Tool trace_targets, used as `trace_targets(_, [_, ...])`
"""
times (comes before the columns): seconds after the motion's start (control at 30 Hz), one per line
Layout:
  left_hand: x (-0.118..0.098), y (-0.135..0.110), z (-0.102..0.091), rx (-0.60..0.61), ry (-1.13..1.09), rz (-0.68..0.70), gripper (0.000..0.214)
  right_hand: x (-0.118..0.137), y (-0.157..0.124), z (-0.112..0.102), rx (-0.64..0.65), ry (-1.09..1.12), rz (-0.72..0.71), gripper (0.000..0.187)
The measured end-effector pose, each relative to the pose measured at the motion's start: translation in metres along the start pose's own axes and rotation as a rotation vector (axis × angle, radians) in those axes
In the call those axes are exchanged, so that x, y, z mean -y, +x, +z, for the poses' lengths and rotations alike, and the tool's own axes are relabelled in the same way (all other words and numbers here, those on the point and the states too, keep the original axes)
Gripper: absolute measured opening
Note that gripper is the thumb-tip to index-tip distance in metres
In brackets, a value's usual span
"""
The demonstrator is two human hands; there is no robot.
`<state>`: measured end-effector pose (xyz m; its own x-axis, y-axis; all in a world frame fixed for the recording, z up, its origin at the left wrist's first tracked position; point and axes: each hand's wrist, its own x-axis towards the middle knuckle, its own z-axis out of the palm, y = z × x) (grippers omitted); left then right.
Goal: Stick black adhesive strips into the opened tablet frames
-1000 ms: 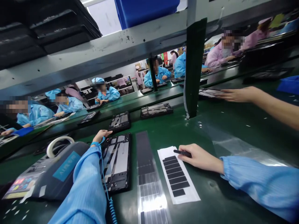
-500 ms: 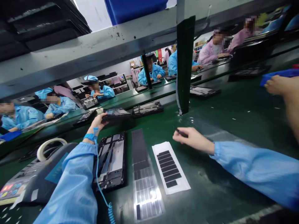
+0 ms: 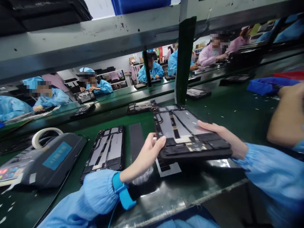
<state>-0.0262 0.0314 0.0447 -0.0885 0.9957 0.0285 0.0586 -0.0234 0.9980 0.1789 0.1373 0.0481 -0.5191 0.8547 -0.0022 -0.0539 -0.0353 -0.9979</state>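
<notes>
An open-backed tablet [image 3: 179,129], its inner parts showing, is held tilted above the bench between both hands. My left hand [image 3: 150,152] is closed on its left edge, thumb on top, with a blue wrist strap [image 3: 123,191] at the cuff. My right hand [image 3: 219,136] grips the right side, fingers partly hidden beneath. Under the tablet lies a white sheet with black strips [image 3: 169,169], mostly covered. Just left of it is a dark strip sheet [image 3: 136,139], partly behind my left hand. A second open tablet [image 3: 105,148] lies left of that sheet.
A tape dispenser [image 3: 57,158] with a tape roll [image 3: 46,136] stands at left. More open tablets [image 3: 141,106] lie along the back. A green post [image 3: 185,60] rises behind the held tablet. At right are a blue tray [image 3: 264,86] and another person's arm [image 3: 286,114].
The tablet in my left hand has come from the back left to over the white sheet. My right hand has moved onto it; the dark thin tool it held is no longer visible.
</notes>
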Motion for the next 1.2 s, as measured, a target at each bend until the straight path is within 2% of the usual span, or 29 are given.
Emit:
trace_targets(0.1, [0.015, 0.008, -0.018, 0.247, 0.397, 0.237, 0.026, -0.008, -0.019, -0.026, -0.225, 0.111, 0.260, 0.024])
trace_targets(0.13, [0.019, 0.010, -0.024, 0.302, 0.505, 0.304, 0.025, -0.011, -0.023, -0.033, -0.260, 0.112, 0.279, 0.022])
trace_targets(0.2, [0.027, 0.011, -0.034, 0.368, 0.656, 0.396, 0.018, -0.019, -0.026, -0.044, -0.258, 0.068, 0.267, 0.017])
trace_targets(0.3, [0.036, 0.011, -0.037, 0.458, 0.785, 0.424, 0.019, -0.033, -0.018, -0.054, -0.156, -0.104, 0.258, 0.020])
trace_targets(0.37, [0.040, 0.013, -0.036, 0.495, 0.845, 0.403, 0.019, -0.039, -0.010, -0.059, -0.132, -0.343, 0.202, 0.025])
trace_targets(0.47, [0.042, 0.019, -0.036, 0.527, 0.881, 0.370, 0.016, -0.037, 0.001, -0.059, -0.275, -0.709, -0.048, 0.028])
trace_targets(0.53, [0.044, 0.022, -0.038, 0.551, 0.882, 0.350, 0.019, -0.028, 0.002, -0.050, -0.366, -0.702, -0.185, 0.028])
trace_targets(0.57, [0.044, 0.023, -0.039, 0.560, 0.883, 0.344, 0.021, -0.023, 0.002, -0.042, -0.363, -0.628, -0.223, 0.032])
trace_targets(0.63, [0.046, 0.023, -0.041, 0.566, 0.889, 0.343, 0.025, -0.014, -0.001, -0.019, -0.248, -0.477, -0.223, 0.048])
trace_targets(0.7, [0.047, 0.023, -0.041, 0.566, 0.894, 0.350, 0.027, -0.010, -0.004, 0.008, -0.028, -0.418, -0.126, 0.052])
trace_targets(0.77, [0.048, 0.022, -0.040, 0.563, 0.899, 0.345, 0.028, -0.013, -0.007, 0.034, 0.222, -0.449, -0.053, 0.042])
trace_targets(0.83, [0.049, 0.022, -0.039, 0.562, 0.899, 0.337, 0.026, -0.020, -0.009, 0.052, 0.395, -0.538, -0.139, 0.024])
trace_targets(0.87, [0.050, 0.022, -0.039, 0.561, 0.896, 0.337, 0.024, -0.024, -0.010, 0.057, 0.438, -0.589, -0.207, 0.018])
trace_targets(0.93, [0.051, 0.022, -0.039, 0.560, 0.880, 0.345, 0.023, -0.032, -0.011, 0.060, 0.460, -0.657, -0.272, 0.014])
trace_targets(1.2, [0.054, 0.022, -0.039, 0.549, 0.850, 0.316, 0.027, -0.038, -0.014, 0.055, 0.437, -0.685, -0.274, 0.013])
